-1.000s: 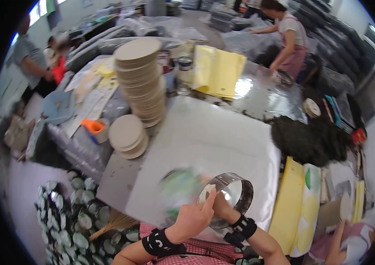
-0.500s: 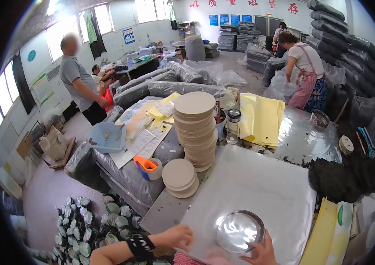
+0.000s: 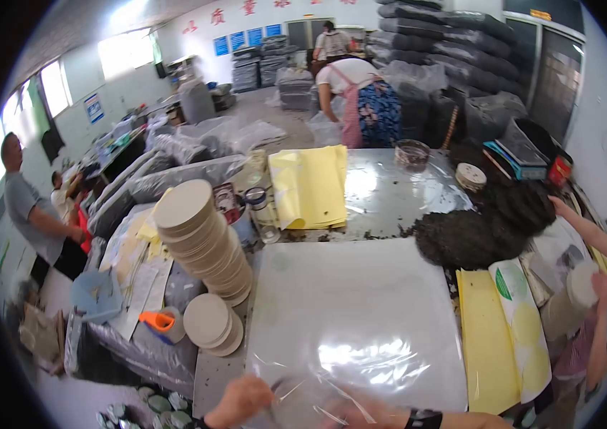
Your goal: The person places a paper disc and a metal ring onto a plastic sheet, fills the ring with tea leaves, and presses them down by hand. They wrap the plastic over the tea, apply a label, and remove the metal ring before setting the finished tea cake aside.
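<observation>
worked, by the look of it, at drawing or smoothing clear film (image 3: 368, 357) at the near side of a pale sheet (image 3: 339, 279), with glossy plastic lying over the near part of that sheet and rising into thin, see-through folds between both hands. curled the fingers of the left hand (image 3: 243, 400) inward at the left side of the folds, drawn nearly closed; could not tell for sure of a pinch on the film. showed the right hand (image 3: 361, 415) only as a blur at the bottom, seen among the folds; could not tell how far open, nor of any hold. called, in judgement, for a light, even touch, to spare such thin plastic from stretching or creasing. offered plenty of contrast around: to the left, a tall, uneven column of matt, card-like discs (image 3: 207, 239) beside a shorter round stack (image 3: 210, 322); beyond the sheet, stiff, creased yellow paper (image 3: 307, 187) on a shiny metal tabletop (image 3: 382, 182); to the right, a dark, shaggy, matted heap (image 3: 453, 239) with crumbs near its edge, and, closer, a long, smooth yellow sheet (image 3: 488, 336).
</observation>
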Demonstrator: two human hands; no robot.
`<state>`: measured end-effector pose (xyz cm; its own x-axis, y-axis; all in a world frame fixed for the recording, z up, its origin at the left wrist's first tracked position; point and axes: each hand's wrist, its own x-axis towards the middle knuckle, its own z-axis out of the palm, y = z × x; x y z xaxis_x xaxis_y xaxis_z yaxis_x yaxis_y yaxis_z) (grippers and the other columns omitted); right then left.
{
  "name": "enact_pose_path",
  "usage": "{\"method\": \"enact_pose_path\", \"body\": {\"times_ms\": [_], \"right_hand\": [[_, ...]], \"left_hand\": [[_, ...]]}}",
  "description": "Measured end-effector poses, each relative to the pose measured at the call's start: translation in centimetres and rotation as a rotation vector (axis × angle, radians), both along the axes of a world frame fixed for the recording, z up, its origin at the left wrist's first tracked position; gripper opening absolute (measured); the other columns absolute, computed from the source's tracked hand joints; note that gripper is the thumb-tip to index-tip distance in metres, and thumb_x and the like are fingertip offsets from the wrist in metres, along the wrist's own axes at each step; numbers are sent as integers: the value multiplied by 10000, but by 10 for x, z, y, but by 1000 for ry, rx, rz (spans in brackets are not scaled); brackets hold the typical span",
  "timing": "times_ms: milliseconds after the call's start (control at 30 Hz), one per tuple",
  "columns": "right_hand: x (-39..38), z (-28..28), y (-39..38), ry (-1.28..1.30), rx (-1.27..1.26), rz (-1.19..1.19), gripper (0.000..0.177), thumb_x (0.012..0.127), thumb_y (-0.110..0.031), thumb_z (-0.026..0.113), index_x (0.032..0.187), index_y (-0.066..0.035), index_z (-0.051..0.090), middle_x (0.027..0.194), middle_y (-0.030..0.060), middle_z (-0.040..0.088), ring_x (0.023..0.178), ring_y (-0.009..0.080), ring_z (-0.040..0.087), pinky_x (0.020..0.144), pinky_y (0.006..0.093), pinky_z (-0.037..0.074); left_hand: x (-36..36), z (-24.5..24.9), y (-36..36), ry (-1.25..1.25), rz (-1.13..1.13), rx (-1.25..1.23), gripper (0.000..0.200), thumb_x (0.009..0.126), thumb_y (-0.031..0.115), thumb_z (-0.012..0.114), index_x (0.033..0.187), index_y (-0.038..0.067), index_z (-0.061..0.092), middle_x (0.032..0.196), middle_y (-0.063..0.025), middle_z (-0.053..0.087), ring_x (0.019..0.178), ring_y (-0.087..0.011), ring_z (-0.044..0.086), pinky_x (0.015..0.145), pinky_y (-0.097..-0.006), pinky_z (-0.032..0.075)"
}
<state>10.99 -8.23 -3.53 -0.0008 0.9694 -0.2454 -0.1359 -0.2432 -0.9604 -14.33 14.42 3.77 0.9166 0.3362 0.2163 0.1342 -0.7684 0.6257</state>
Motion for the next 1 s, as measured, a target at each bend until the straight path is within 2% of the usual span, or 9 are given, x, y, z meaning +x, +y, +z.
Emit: {"method": "enact_pose_path", "body": {"times_ms": [100, 267, 333, 400, 500, 633, 733, 767, 1000], "right_hand": [[54, -79, 8, -184, -46, -305, 502, 901, -344, 721, 1317, -85, 616, 1293, 210, 599, 1227, 415, 564, 999, 441, 491], [46, -31, -31, -1483, 213, -81, 555, 935, -311, 689, 1423, -87, 551, 1424, 192, 526, 1320, 371, 502, 1152, 468, 348], [35, -56, -107, -1182, 442, 132, 573, 975, -268, 609, 1469, -25, 447, 1494, 232, 460, 1381, 346, 447, 1157, 429, 358], [34, -54, -168, -795, 558, 343, 538, 973, -263, 607, 1454, -61, 477, 1488, 233, 463, 1348, 377, 463, 1145, 473, 361], [75, 12, -186, -371, -238, 649, 636, 932, -372, 637, 1470, -75, 472, 1493, 257, 444, 1355, 447, 431, 1150, 573, 321], [216, 23, -127, -1237, 203, -343, 145, 923, -186, 642, 1026, -112, 713, 902, 23, 727, 735, 254, 691, 610, 361, 534], [356, -33, -53, -1088, 149, -1061, 239, 955, -220, 677, 1002, 2, 602, 803, 111, 659, 735, 223, 675, 651, 348, 554], [399, -46, -27, -381, 13, -1303, 389, 956, -335, 704, 1057, 22, 587, 815, 106, 657, 697, 196, 673, 604, 317, 552], [470, -13, 44, -13, -154, -1518, 532, 860, -412, 800, 1173, -29, 603, 974, 61, 630, 793, 207, 632, 593, 367, 495]], "left_hand": [[-4, -27, -36, 234, -221, 63, 104, 880, 131, 668, 958, 83, 717, 972, -124, 684, 936, -331, 651, 802, -441, 528], [14, -18, -1, 215, 39, 79, 170, 916, 168, 659, 1026, 39, 680, 1048, -176, 669, 996, -389, 627, 849, -459, 512], [-25, -92, 77, 375, 360, 607, 209, 871, 153, 653, 1039, 43, 710, 1029, -138, 688, 994, -335, 657, 857, -433, 531], [11, -42, 79, 117, 656, 845, 281, 853, 203, 661, 1044, -3, 669, 1067, -186, 678, 1001, -383, 643, 842, -486, 511], [8, -65, 98, 293, 802, 914, 325, 826, 231, 694, 1051, -1, 661, 1022, -196, 689, 947, -397, 656, 808, -509, 506], [-5, -74, 112, 501, 808, 571, 351, 813, 247, 712, 1057, 1, 656, 985, -199, 695, 898, -401, 665, 788, -514, 504], [-13, -69, 120, 570, 823, 472, 371, 803, 260, 725, 1062, 3, 653, 958, -201, 699, 861, -405, 672, 773, -518, 501], [-13, -69, 120, 562, 815, 472, 378, 800, 264, 730, 1063, 4, 652, 949, -202, 701, 849, -406, 674, 768, -519, 501], [-29, -88, 121, 496, 787, 677, 426, 770, 306, 774, 1103, 65, 665, 776, -141, 696, 709, -390, 665, 681, -503, 475]]}}
